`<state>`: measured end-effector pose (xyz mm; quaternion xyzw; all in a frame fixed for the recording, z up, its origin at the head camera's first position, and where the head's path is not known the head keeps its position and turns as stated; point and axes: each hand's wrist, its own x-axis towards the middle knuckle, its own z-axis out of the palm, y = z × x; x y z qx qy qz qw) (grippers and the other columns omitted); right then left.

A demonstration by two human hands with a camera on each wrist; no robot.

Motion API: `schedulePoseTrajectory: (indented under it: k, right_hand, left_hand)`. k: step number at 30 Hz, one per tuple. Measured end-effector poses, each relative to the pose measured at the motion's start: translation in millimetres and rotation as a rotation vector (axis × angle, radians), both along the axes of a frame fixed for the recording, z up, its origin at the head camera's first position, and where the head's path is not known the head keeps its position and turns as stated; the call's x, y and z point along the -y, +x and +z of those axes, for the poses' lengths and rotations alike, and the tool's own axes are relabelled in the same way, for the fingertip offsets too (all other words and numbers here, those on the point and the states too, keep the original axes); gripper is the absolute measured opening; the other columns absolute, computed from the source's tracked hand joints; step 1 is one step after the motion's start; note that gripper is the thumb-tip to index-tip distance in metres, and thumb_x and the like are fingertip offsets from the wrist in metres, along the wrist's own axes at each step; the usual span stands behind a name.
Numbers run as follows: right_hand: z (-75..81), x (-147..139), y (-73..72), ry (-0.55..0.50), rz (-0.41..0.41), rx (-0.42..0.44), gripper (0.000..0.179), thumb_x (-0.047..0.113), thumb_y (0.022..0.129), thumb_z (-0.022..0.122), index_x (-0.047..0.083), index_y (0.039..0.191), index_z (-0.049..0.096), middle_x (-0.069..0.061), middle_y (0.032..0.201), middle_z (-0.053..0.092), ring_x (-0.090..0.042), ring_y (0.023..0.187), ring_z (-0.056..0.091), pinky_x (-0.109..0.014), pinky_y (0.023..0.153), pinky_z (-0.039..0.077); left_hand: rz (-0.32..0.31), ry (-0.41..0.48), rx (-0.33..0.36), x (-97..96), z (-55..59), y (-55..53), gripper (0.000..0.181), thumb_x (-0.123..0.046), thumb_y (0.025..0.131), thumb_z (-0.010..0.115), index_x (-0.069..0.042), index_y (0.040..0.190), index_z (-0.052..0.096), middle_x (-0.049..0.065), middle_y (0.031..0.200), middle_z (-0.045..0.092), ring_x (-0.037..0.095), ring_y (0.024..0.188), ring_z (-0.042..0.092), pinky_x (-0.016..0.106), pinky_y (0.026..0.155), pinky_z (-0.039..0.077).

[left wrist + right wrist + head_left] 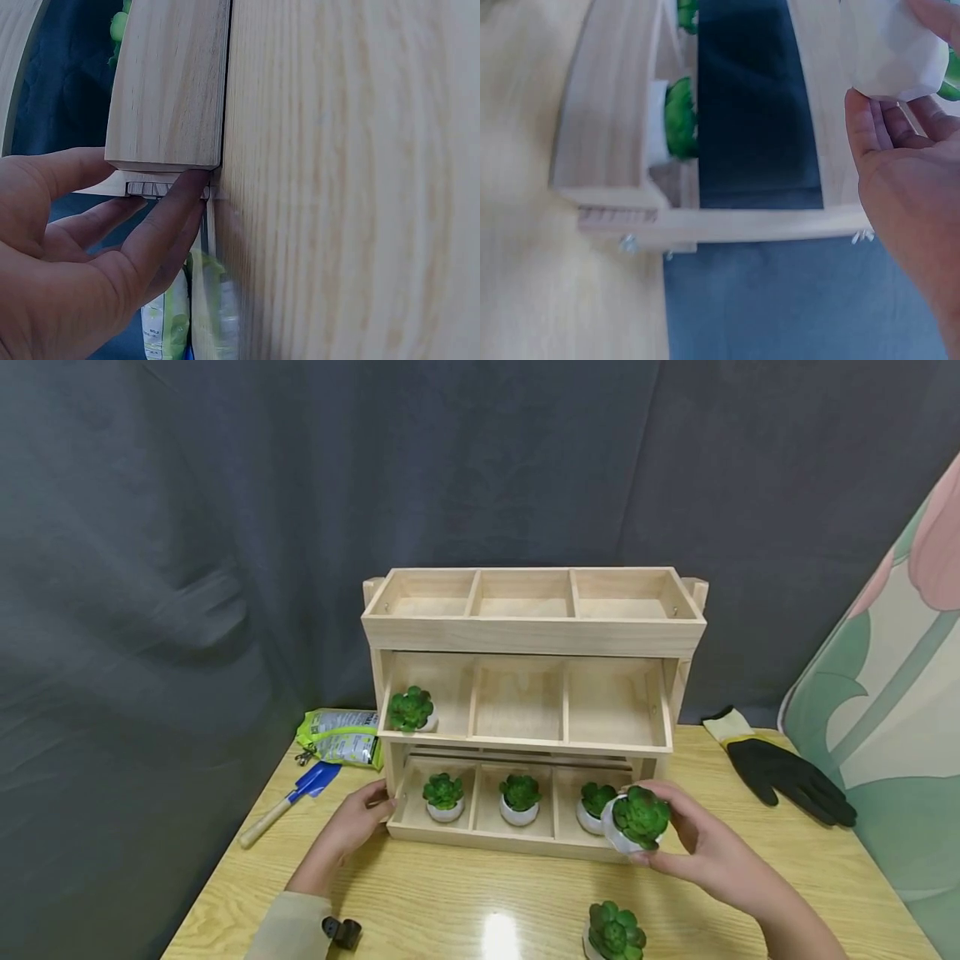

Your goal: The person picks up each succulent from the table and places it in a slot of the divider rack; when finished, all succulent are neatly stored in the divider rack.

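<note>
My right hand (701, 852) grips a potted succulent (641, 817) in a white faceted pot, in front of the right end of the wooden plant stand (532, 637). The right wrist view shows the fingers and thumb around the white pot (896, 52). At the stand's lower left corner, my left hand (358, 820) holds the end of the bottom box (169, 90) between thumb and fingers. Succulents stand in the bottom tier's left (444, 797), middle (520, 799) and right (592, 807) compartments, the last partly hidden by the held pot. Another succulent (412, 710) sits in the middle tier's left compartment.
One more succulent (615, 932) stands on the table (420, 902) at the front. To the left lie a blue trowel (288, 803) and a green-and-white bag (341, 737). A black-and-yellow glove (780, 768) lies right of the stand, with a dark curtain (510, 460) behind.
</note>
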<state>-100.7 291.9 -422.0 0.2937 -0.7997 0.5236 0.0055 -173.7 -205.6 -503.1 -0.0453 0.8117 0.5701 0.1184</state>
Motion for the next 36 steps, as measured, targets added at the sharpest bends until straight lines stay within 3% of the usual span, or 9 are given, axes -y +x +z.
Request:
schedulePoseTrajectory:
  k: [8, 14, 22, 26, 36]
  right_hand:
    - [14.0, 17.8, -20.6, -0.053, 0.051, -0.048, 0.069, -0.011, 0.090, 0.077, -0.001, 0.152, 0.048, 0.007, 0.146, 0.052, 0.003, 0.133, 0.053, -0.004, 0.108, 0.042]
    - [28.3, 35.1, -35.2, -0.086, 0.080, -0.043, 0.067, -0.011, 0.088, 0.079, 0.001, 0.148, 0.051, 0.005, 0.146, 0.052, -0.003, 0.128, 0.056, -0.009, 0.107, 0.047]
    - [50.2, 57.5, -51.2, -0.081, 0.077, 0.017, 0.064, -0.005, 0.091, 0.079, 0.006, 0.148, 0.052, 0.003, 0.139, 0.055, -0.005, 0.117, 0.065, -0.026, 0.087, 0.066]
    - [58.1, 64.7, -60.1, -0.028, 0.024, -0.015, 0.062, -0.001, 0.092, 0.081, 0.010, 0.146, 0.055, 0.001, 0.138, 0.056, -0.002, 0.121, 0.063, -0.020, 0.095, 0.061]
    - [74.4, 84.3, -86.6, 0.013, -0.019, -0.057, 0.059, 0.003, 0.090, 0.084, 0.010, 0.142, 0.058, -0.007, 0.140, 0.058, -0.007, 0.125, 0.060, -0.012, 0.105, 0.050]
  left_hand:
    - [0.011, 0.006, -0.001, -0.5, -1.7, -0.1, 0.056, -0.015, 0.111, 0.056, -0.001, 0.163, 0.040, 0.030, 0.159, 0.050, 0.051, 0.145, 0.053, 0.057, 0.111, 0.059]
    - [0.000, 0.012, -0.004, 0.3, -1.4, -0.7, 0.057, -0.016, 0.111, 0.057, -0.003, 0.164, 0.040, 0.030, 0.159, 0.049, 0.051, 0.145, 0.053, 0.057, 0.111, 0.059]
    - [-0.001, 0.000, 0.001, 0.9, -0.8, -0.1, 0.057, -0.017, 0.111, 0.058, -0.004, 0.164, 0.041, 0.029, 0.159, 0.050, 0.051, 0.145, 0.053, 0.057, 0.110, 0.059]
    - [0.003, -0.006, 0.003, 0.6, 0.3, 0.5, 0.057, -0.017, 0.110, 0.058, -0.004, 0.164, 0.041, 0.029, 0.159, 0.051, 0.051, 0.145, 0.053, 0.057, 0.110, 0.059]
    - [0.012, -0.010, -0.004, -0.5, 0.3, 0.3, 0.057, -0.015, 0.110, 0.057, -0.002, 0.163, 0.042, 0.029, 0.158, 0.051, 0.051, 0.144, 0.054, 0.057, 0.110, 0.059]
